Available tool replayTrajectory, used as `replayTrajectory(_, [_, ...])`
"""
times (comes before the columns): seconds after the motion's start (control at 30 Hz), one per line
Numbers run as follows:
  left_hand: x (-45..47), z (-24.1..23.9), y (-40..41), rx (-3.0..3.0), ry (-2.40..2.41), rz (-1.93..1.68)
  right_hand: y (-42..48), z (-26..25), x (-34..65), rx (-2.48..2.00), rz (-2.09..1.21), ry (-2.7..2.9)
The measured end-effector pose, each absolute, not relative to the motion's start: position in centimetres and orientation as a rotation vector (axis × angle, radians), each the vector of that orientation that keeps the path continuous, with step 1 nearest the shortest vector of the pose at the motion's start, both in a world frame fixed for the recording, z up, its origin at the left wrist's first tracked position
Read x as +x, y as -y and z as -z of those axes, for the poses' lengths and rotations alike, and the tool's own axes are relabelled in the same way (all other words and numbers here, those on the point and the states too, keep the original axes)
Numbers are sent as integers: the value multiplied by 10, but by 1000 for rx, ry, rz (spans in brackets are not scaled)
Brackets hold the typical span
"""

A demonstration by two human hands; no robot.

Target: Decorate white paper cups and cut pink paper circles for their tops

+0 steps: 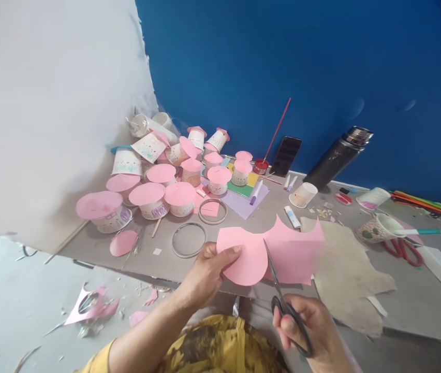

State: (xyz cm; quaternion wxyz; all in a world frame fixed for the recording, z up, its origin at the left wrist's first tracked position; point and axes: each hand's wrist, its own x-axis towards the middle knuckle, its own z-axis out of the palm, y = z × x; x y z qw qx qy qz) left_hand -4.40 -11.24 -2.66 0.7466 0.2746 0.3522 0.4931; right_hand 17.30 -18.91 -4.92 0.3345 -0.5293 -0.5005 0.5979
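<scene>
My left hand [208, 274] pinches a sheet of pink paper [290, 259] by its rounded left part, thumb on top. Curved cut-outs run along the sheet's upper edge, and its right part hangs over the table's front. In my right hand [313, 326] is a pair of scissors [278, 285] with black handles, my fingers through the loops. The blades point up and away, at the cut line beside the rounded part. Two metal rings, one nearer [173, 243] and one farther [226, 213], lie on the table beyond my left hand.
Paper cups with pink discs [146, 194] crowd the table's left side. A black flask [333, 160] and a phone [286, 155] lean against the blue wall. At right lie a beige cloth [348, 274] and red-handled scissors [402, 251]. Pink scraps [92, 311] litter the floor.
</scene>
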Motion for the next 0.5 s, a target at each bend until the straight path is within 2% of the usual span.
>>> replayTrajectory(0.3, [-57, 33, 109, 749, -787, -1005, 189, 43, 173, -1422, -1605, 1315])
replayTrajectory(0.5, [-61, 19, 110, 922, -837, -961, 189, 50, 176, -1393, -1584, 1337])
